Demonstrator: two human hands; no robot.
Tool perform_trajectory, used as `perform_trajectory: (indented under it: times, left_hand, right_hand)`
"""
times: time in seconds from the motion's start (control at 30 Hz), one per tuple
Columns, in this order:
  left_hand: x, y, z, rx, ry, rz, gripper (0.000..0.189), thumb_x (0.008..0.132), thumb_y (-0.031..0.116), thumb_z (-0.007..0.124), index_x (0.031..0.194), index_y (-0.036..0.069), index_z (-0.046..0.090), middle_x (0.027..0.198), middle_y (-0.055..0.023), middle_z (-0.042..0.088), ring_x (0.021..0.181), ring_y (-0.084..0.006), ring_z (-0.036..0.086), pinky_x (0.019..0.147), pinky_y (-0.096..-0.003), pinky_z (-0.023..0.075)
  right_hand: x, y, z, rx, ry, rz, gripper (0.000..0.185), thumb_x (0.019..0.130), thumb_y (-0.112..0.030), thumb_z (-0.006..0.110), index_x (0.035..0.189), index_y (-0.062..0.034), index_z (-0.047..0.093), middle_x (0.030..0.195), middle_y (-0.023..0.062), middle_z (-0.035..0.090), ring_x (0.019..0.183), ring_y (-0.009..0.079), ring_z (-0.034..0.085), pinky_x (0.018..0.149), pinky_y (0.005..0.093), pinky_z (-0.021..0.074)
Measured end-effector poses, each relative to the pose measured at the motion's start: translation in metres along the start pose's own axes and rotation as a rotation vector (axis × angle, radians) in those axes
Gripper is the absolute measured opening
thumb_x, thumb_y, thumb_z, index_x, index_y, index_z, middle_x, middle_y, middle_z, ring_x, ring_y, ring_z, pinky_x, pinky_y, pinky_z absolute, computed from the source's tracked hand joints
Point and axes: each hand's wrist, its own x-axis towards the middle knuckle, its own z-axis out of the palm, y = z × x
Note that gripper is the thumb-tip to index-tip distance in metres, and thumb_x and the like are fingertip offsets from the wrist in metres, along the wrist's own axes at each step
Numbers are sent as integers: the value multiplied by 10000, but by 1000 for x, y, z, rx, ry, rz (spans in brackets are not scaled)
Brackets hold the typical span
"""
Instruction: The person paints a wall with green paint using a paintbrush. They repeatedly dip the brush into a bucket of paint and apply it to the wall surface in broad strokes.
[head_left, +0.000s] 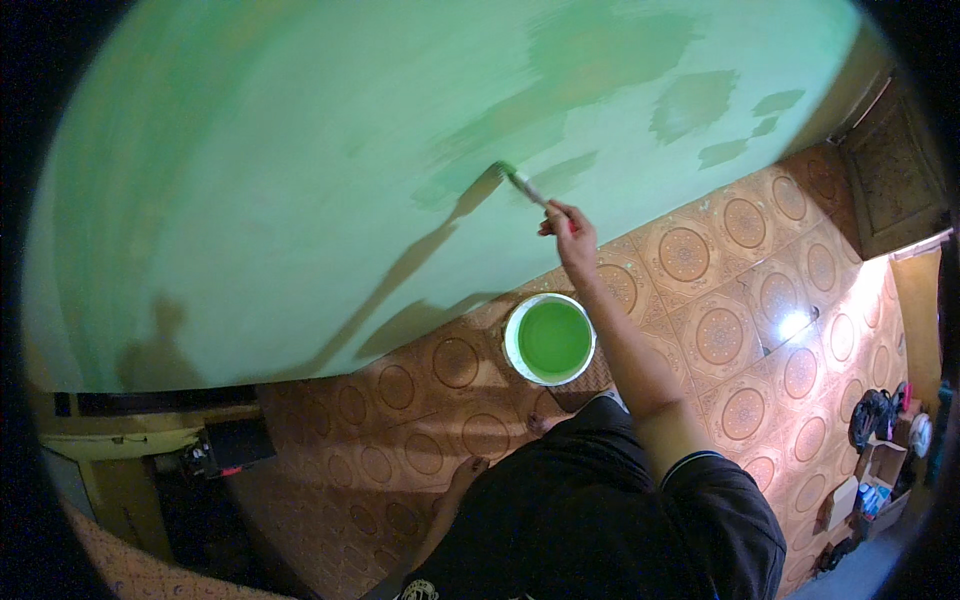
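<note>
My right hand (571, 229) grips the handle of a paintbrush (527, 186). Green paint coats the bristles, and their tip meets the pale green wall (247, 225). Darker green strokes and patches (600, 49) mark the wall above and to the right of the brush. Below my right forearm a white bucket (512, 345) holds bright green paint (555, 339). A brown woven-patterned surface (589, 386) shows beside the bucket, partly hidden by it and by my dark clothing. My left hand is out of view.
Patterned floor tiles (720, 336) run along the wall's foot, with a bright light (796, 325) on them at right. A wooden door (896, 165) is at the far right. An open cardboard box (885, 461) and bags (870, 416) lie lower right; dark furniture (240, 442) is at left.
</note>
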Motion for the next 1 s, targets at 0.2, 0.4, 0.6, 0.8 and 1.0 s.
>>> perform_trajectory:
  times: [0.2, 0.4, 0.6, 0.8, 1.0]
  left_hand:
    - [3, -35, 6, 100, 65, -39, 519, 950, 462, 558, 1144, -17, 608, 1053, -177, 674, 980, -276, 650, 860, -365, 490]
    - [-5, -55, 22, 134, -6, -100, 518, 950, 460, 558, 1143, -19, 609, 1052, -180, 676, 974, -280, 651, 857, -369, 492]
    - [-11, -39, 17, 133, 9, -108, 518, 951, 458, 557, 1141, -21, 610, 1051, -183, 678, 969, -284, 653, 854, -374, 495]
    - [-13, 36, 2, 130, 92, -40, 518, 951, 456, 556, 1140, -23, 611, 1049, -186, 679, 963, -288, 654, 851, -378, 497]
    - [-2, 13, 19, 30, 49, 25, 506, 956, 445, 558, 1150, -20, 604, 1062, -188, 675, 985, -286, 651, 859, -378, 495]
  right_hand:
    - [86, -47, -85, 59, 257, -126, 253, 952, -119, 596, 1131, 55, 636, 902, 125, 664, 752, 172, 665, 716, 307, 592]
    - [102, -63, -93, 100, 393, -221, 283, 960, -130, 593, 1173, 57, 596, 883, 115, 651, 747, 172, 658, 718, 321, 594]
    - [35, -32, -24, 2, 99, -87, 259, 966, -108, 573, 1159, 61, 613, 845, 115, 659, 712, 165, 657, 674, 308, 582]
    - [60, -48, -53, 21, 162, -97, 293, 966, -140, 592, 1188, 50, 613, 893, 111, 670, 741, 175, 666, 709, 317, 586]
    - [107, -79, -97, 108, 489, -233, 288, 974, -129, 571, 1198, 51, 587, 877, 116, 659, 736, 176, 659, 700, 317, 597]
